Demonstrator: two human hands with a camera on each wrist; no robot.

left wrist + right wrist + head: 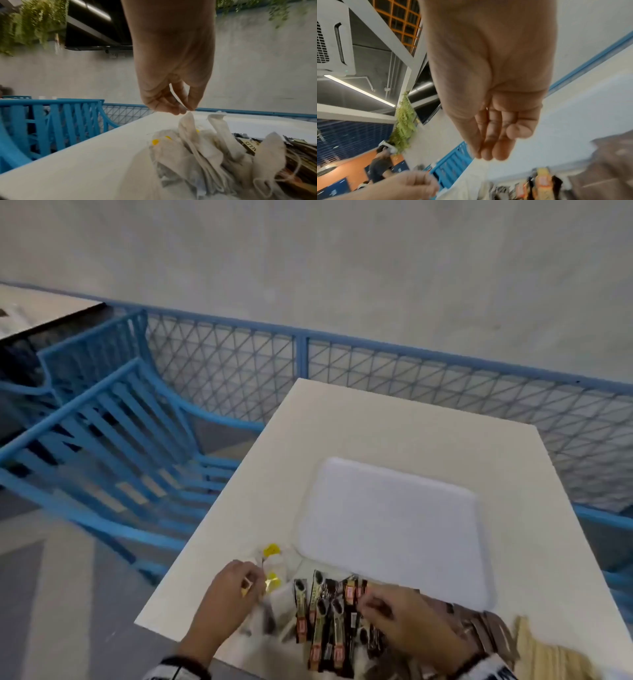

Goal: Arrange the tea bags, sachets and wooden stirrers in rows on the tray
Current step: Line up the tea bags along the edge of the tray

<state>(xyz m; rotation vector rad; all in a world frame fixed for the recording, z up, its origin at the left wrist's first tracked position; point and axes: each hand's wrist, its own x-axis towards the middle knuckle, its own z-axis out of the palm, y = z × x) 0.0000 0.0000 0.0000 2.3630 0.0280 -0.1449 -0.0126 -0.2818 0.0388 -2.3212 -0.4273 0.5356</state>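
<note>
A white tray (394, 525) lies bare on the white table (342, 422). In front of it is a heap of tea bags (274, 580) with yellow tags, then dark sachets (325, 611), brown sachets (483, 628) and wooden stirrers (548, 655) at the right. My left hand (255, 580) pinches the top of one tea bag (187, 125) between thumb and fingertips (178, 111), lifting it above the heap (197, 162). My right hand (368, 606) hovers over the dark sachets, its fingers (489, 151) loosely curled, and I see nothing in it.
Blue chairs (113, 446) stand close to the table's left edge. A blue mesh fence (376, 371) runs behind the table. The heaps lie along the table's near edge. Another person (380, 166) is far off in the right wrist view.
</note>
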